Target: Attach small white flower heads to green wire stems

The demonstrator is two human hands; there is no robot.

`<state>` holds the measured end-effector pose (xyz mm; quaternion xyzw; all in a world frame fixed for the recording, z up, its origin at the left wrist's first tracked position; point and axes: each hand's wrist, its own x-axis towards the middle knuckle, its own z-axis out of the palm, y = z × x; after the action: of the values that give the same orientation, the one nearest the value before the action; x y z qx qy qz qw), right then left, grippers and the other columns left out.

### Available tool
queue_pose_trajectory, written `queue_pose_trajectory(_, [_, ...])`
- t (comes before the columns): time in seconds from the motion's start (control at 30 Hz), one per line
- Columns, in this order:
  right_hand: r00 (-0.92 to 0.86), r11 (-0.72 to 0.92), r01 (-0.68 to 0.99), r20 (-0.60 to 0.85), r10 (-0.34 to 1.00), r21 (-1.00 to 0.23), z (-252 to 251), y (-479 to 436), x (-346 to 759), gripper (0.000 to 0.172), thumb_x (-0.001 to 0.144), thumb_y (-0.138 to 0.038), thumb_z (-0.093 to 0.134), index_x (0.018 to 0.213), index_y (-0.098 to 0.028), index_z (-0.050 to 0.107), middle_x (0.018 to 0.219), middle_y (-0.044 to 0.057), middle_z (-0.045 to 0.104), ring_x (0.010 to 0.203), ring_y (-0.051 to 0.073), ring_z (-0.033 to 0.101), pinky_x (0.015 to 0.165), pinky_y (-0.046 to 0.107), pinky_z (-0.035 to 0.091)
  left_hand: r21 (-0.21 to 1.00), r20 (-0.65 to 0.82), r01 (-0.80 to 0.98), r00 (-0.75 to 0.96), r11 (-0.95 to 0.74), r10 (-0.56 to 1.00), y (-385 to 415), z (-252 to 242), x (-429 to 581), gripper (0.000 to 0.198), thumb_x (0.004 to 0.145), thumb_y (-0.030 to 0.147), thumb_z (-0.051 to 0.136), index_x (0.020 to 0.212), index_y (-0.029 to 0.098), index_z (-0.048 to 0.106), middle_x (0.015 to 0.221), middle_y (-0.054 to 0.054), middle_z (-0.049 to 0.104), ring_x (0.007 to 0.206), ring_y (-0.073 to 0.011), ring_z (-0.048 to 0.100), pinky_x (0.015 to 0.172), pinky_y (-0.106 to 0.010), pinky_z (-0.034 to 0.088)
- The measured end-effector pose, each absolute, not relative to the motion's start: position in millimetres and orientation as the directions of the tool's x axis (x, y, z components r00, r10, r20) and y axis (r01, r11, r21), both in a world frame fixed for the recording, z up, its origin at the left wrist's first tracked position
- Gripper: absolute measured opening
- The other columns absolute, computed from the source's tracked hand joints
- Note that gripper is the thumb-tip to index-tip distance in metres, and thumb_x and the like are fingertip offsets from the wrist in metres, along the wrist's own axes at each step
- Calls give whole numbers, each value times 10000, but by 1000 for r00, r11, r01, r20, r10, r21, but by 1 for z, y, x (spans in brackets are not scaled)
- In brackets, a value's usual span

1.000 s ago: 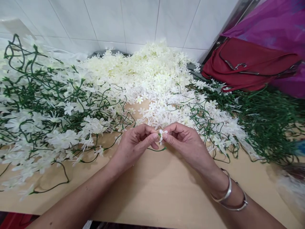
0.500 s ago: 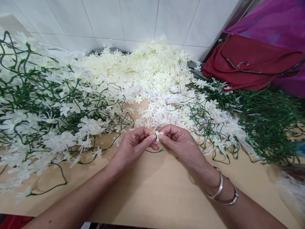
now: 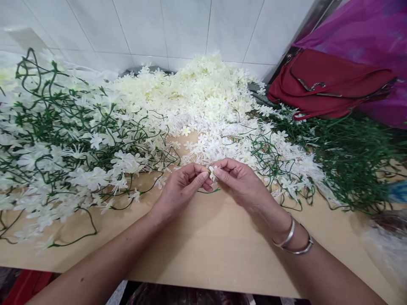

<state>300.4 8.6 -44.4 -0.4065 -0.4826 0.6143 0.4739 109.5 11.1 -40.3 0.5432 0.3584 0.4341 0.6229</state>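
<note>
Between my fingertips, over the middle of the table, is a small white artificial flower (image 3: 213, 173). My left hand (image 3: 187, 184) pinches at the left side of the blossom, with a thin green stem (image 3: 210, 191) showing below its fingers. From the other side, my right hand (image 3: 240, 182) grips the petals between thumb and index finger. The two hands nearly touch, and the exact spot where stem and blossom meet is hidden by the fingers. Just beyond them lies a heap of loose white blossoms (image 3: 219, 140).
White flowers on green stems (image 3: 73, 140) are piled at the left. Pale yellow-white blossoms (image 3: 203, 93) are heaped against the tiled wall (image 3: 184, 29). Bare green stems (image 3: 349, 161), a red handbag (image 3: 330, 84) and a clear plastic bag (image 3: 386, 250) are on the right.
The view has shifted slightly, showing more of the table's front edge. Both hands keep their pinch on the flower, whose petals now face a little more toward me.
</note>
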Motion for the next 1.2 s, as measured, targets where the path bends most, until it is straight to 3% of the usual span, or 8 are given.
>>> queue_pose_trajectory(0.47, [-146,-5,-55,3,989,-998,-38,3,290,278,877,-471,792,922,-222,678,789,1,690,736,169,623,729,335,510,998,57,-54,359,-41,932,14,-34,108,289,958,442,726,891,161,701,793,-36,765,764,-156,753,768,-259,598])
queue_pose_trajectory(0.63, [-98,253,309,234,967,-917,-25,-4,295,137,925,-354,754,911,-229,700,904,34,696,862,196,632,805,344,501,977,208,-82,208,-195,956,13,8,82,203,973,376,720,929,182,682,816,-14,744,750,-133,725,746,-229,582])
queue_pose_trajectory(0.77, [-322,438,591,300,898,-678,-29,-3,301,96,901,-248,787,901,-220,695,877,47,689,826,215,606,775,363,457,969,-52,219,637,-116,769,-16,26,46,189,1010,343,655,921,193,726,756,-17,728,678,-143,693,627,-224,535])
queue_pose_trajectory(0.83, [-387,490,645,302,871,-587,-35,-1,302,88,897,-174,768,908,-216,691,876,47,700,835,219,609,781,365,446,894,-222,422,711,-151,668,-33,21,36,135,992,287,657,925,207,743,783,-12,752,686,-148,683,613,-219,492])
queue_pose_trajectory(0.9, [-405,506,668,303,862,-546,-38,1,303,114,915,-111,707,873,-214,682,864,43,703,847,217,617,790,363,445,823,-268,533,668,-196,694,-44,10,35,126,987,240,633,937,221,747,787,2,752,691,-153,671,613,-223,455])
queue_pose_trajectory(1.03, [-328,471,668,340,881,-577,-36,1,302,132,948,-136,648,856,-222,689,838,38,685,782,198,611,746,356,444,814,-128,492,669,-308,732,-27,-10,59,165,1011,239,574,983,222,736,909,-26,774,791,-172,685,713,-251,471])
queue_pose_trajectory(1.1, [-251,444,625,374,893,-642,-33,-1,301,105,959,-177,645,889,-231,702,867,39,696,794,197,624,755,358,461,788,51,408,703,-461,710,-6,-18,76,155,1001,241,574,929,218,709,863,-34,752,778,-180,669,745,-274,481])
queue_pose_trajectory(1.2, [-116,416,515,420,900,-749,-30,-2,300,77,933,-182,671,918,-234,726,888,32,708,819,193,638,768,350,487,695,275,300,730,-654,626,14,-27,93,170,984,190,566,852,225,667,919,-56,768,960,-229,710,966,-370,492])
